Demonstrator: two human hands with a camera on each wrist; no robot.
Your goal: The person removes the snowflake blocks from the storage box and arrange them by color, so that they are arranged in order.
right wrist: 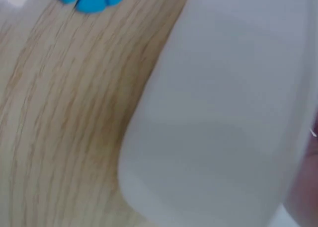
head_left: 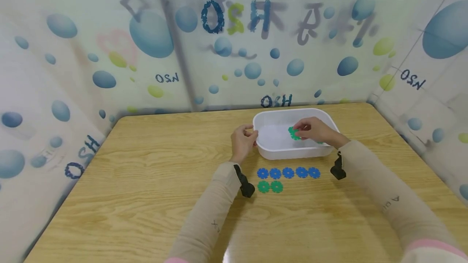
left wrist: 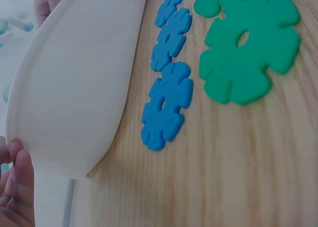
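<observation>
A white plastic basin (head_left: 292,154) stands towards the back of the wooden table. My left hand (head_left: 242,142) pinches its left rim between thumb and fingers, as the left wrist view also shows. Inside the basin, my right hand (head_left: 310,129) holds a green notched disc (head_left: 293,133) at its fingertips. A bit of another green piece (head_left: 319,142) shows under the right hand, mostly hidden. In front of the basin lies a row of several blue notched discs (head_left: 288,173). Below its left end, two green notched discs (head_left: 263,186) lie side by side. The basin's wall hides most of the right hand in the right wrist view.
The wooden table (head_left: 146,182) reaches to a patterned curtain (head_left: 226,64) at the back and sides. Black wrist cameras (head_left: 246,190) sit on both sleeves, close to the rows of discs.
</observation>
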